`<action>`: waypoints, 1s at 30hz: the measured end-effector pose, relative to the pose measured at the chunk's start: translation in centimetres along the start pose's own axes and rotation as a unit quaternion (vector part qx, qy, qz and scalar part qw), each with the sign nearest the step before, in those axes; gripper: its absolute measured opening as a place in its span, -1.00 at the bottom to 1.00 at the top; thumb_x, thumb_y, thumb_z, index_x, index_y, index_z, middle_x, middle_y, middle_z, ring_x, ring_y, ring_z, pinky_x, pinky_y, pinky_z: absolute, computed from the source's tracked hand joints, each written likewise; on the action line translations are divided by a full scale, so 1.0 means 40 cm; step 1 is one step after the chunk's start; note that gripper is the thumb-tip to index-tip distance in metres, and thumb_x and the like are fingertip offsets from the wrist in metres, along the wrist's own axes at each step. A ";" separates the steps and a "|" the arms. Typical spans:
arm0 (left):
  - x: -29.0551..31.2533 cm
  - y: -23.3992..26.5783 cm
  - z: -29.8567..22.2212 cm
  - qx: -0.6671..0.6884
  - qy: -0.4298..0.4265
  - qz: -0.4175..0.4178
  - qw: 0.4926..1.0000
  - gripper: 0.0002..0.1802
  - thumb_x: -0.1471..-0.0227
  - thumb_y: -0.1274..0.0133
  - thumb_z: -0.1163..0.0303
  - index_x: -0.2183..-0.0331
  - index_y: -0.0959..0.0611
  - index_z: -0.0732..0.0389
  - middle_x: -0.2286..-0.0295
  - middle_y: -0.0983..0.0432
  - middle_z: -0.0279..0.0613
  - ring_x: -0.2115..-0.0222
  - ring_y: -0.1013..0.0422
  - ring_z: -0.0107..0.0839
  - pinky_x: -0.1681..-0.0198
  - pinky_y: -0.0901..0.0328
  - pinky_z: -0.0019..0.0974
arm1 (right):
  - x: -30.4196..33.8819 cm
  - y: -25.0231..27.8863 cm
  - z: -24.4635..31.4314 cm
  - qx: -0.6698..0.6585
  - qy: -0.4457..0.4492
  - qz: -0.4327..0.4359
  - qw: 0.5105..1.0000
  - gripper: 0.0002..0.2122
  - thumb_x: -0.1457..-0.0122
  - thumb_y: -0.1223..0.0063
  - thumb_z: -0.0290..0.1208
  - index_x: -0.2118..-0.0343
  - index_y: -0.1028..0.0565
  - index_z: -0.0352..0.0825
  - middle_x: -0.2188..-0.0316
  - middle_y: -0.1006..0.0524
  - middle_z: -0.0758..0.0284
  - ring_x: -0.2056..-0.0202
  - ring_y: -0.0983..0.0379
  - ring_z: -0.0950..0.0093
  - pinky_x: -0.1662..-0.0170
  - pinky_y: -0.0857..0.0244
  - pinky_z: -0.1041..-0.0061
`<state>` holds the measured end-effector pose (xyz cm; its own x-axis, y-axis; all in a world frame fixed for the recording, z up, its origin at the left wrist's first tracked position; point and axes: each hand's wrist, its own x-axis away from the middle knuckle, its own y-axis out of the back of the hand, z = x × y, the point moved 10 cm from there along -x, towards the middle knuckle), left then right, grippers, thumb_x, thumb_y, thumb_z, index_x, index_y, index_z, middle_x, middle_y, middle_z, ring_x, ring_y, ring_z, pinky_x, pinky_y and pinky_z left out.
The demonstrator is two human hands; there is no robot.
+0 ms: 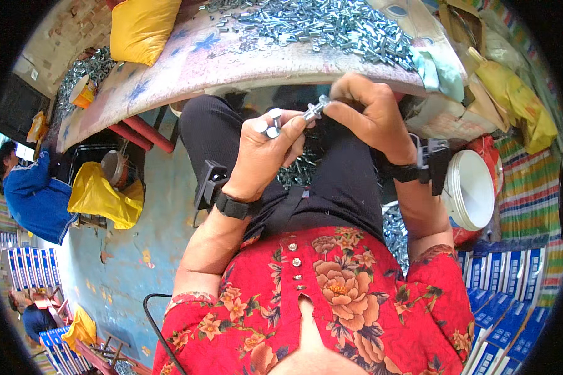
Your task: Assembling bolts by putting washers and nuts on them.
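Left hand [266, 153] grips several bolts [270, 123] over the lap; right hand [366, 115] pinches one bolt sleeve [314, 110] at their tips. Risk: crowded grip loosens, bolts drop among spares in the lap.

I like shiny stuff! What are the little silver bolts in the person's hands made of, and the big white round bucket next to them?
The small silver bolts look like bright plated steel: they glint grey-white, like the heap of silver fasteners on the table. The left hand holds several, and the right hand pinches one. The white round bucket looks like smooth, matte plastic, though that is a guess.
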<state>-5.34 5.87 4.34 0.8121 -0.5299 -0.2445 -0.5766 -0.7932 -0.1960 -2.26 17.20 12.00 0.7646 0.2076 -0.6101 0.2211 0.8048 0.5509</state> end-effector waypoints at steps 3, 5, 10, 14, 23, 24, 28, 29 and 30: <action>-0.007 0.002 0.024 0.068 0.033 0.026 0.997 -0.79 -0.07 0.07 0.36 0.40 -0.55 0.31 0.74 -0.30 -0.40 0.80 -0.07 -0.68 0.75 0.03 -0.58 | -0.012 0.003 -0.012 -0.093 -0.011 0.025 0.995 -0.82 0.04 -0.12 -0.52 0.35 -0.44 -0.40 0.61 -0.45 0.29 0.63 -0.28 0.55 0.52 -0.21 0.61; -0.009 0.007 0.035 0.082 0.058 0.021 0.995 -0.79 -0.07 0.07 0.35 0.40 -0.55 0.31 0.75 -0.29 -0.40 0.80 -0.06 -0.68 0.75 0.08 -0.58 | -0.019 -0.017 0.013 -0.034 0.059 0.064 0.996 -0.80 0.05 -0.11 -0.51 0.33 -0.43 -0.40 0.59 -0.46 0.27 0.58 -0.39 0.47 0.49 -0.23 0.57; -0.027 0.031 0.039 0.007 0.026 -0.018 0.999 -0.80 -0.06 0.06 0.37 0.41 -0.55 0.32 0.77 -0.27 -0.41 0.79 -0.06 -0.69 0.74 0.09 -0.58 | -0.041 -0.044 -0.002 0.037 0.055 0.104 0.992 -0.83 -0.03 -0.02 -0.40 0.44 -0.38 -0.42 0.59 -0.43 0.15 0.52 -0.41 0.25 0.46 -0.25 0.47; -0.055 0.068 0.079 -0.029 0.023 -0.042 0.998 -0.84 -0.04 0.04 0.42 0.42 -0.56 0.32 0.77 -0.28 -0.41 0.78 -0.09 -0.71 0.74 0.06 -0.59 | -0.038 -0.073 -0.068 0.016 0.024 0.087 0.996 -0.86 -0.03 -0.01 -0.47 0.39 -0.38 -0.41 0.57 -0.41 0.18 0.52 -0.39 0.31 0.43 -0.25 0.50; -0.084 0.087 0.209 0.128 0.200 0.003 0.971 -0.78 -0.03 0.04 0.31 0.44 -0.57 0.27 0.77 -0.25 -0.46 0.80 -0.04 -0.72 0.76 0.11 -0.60 | -0.055 -0.121 -0.171 -0.063 -0.028 0.130 0.989 -0.90 0.01 -0.02 -0.56 0.39 -0.41 -0.39 0.56 -0.42 0.29 0.55 -0.36 0.47 0.44 -0.25 0.57; -0.085 0.089 0.220 0.135 0.206 0.002 0.969 -0.78 -0.03 0.04 0.31 0.44 -0.57 0.27 0.77 -0.25 -0.46 0.80 -0.04 -0.72 0.76 0.11 -0.60 | -0.055 -0.128 -0.194 -0.038 -0.055 0.128 0.990 -0.91 0.00 -0.03 -0.52 0.43 -0.42 -0.38 0.59 -0.42 0.26 0.59 -0.35 0.44 0.48 -0.24 0.56; -0.105 0.146 0.236 0.026 0.144 -0.061 0.987 -0.83 0.01 -0.04 0.37 0.40 -0.57 0.30 0.74 -0.31 -0.45 0.75 -0.13 -0.74 0.72 0.03 -0.62 | -0.052 -0.177 -0.280 0.026 -0.095 0.101 0.990 -0.82 -0.06 -0.01 -0.38 0.57 -0.41 -0.37 0.73 -0.33 0.18 0.72 -0.26 0.40 0.62 -0.14 0.50; -0.109 0.164 0.232 -0.022 0.114 -0.080 0.990 -0.83 0.01 -0.04 0.39 0.38 -0.58 0.30 0.73 -0.34 -0.45 0.74 -0.15 -0.74 0.71 0.00 -0.63 | -0.050 -0.190 -0.300 0.050 -0.101 0.094 0.989 -0.79 -0.07 -0.01 -0.36 0.60 -0.40 -0.38 0.75 -0.30 0.19 0.74 -0.24 0.45 0.64 -0.11 0.50; -0.115 0.166 0.239 -0.016 0.116 -0.062 0.991 -0.82 0.00 -0.03 0.39 0.37 -0.58 0.30 0.72 -0.35 -0.43 0.74 -0.17 -0.74 0.71 -0.01 -0.63 | -0.041 -0.200 -0.336 -0.050 -0.164 0.061 0.983 -0.68 -0.13 0.05 -0.28 0.68 -0.36 -0.37 0.81 -0.27 0.29 0.77 -0.17 0.59 0.68 -0.04 0.55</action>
<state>-13.78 5.91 -4.90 0.8777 -0.4792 0.0053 -0.4706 -0.8638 -0.1801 -13.42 17.89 0.91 0.9393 0.1285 -0.3181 0.0679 0.8392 0.5396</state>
